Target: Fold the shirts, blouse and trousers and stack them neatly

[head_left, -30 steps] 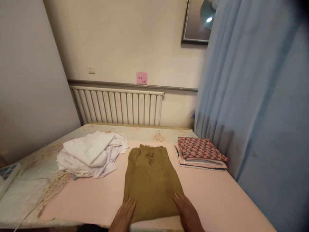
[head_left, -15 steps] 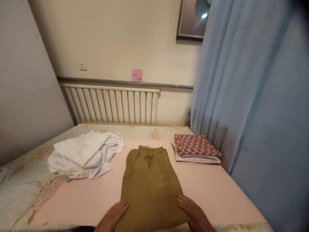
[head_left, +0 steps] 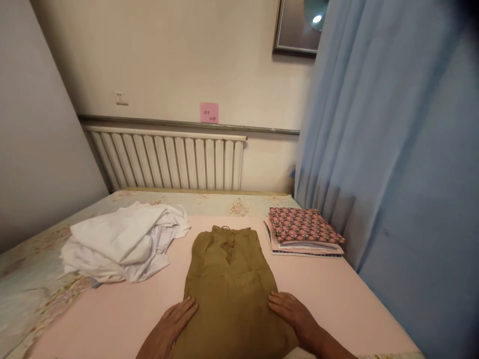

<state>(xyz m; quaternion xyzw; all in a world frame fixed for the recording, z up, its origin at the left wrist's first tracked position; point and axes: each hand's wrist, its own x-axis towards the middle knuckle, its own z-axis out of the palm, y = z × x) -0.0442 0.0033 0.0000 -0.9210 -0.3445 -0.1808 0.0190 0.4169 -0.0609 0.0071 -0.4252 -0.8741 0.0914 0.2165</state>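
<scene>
Olive-brown drawstring pants (head_left: 230, 294) lie folded lengthwise and flat in front of me, the waist and tied cord at the far end. My left hand (head_left: 174, 319) rests along their left edge, fingers stretched out and fingertips on the fabric. On the opposite edge lies my right hand (head_left: 294, 316), its fingers also extended flat over the cloth. Neither hand grips the pants. Their near end runs out of the bottom of the view.
A pink sheet (head_left: 322, 294) covers the middle of the floral bedspread (head_left: 26, 294). Crumpled white cloth (head_left: 119, 239) is heaped at the left. At the right sits a stack of folded fabrics (head_left: 305, 227), beside a blue curtain (head_left: 374, 149). Behind the bed stands a radiator (head_left: 168, 157).
Both hands have slid slightly farther up the edges of the pants, away from me. The view has shifted a little; the white cloth and the stack stay in place.
</scene>
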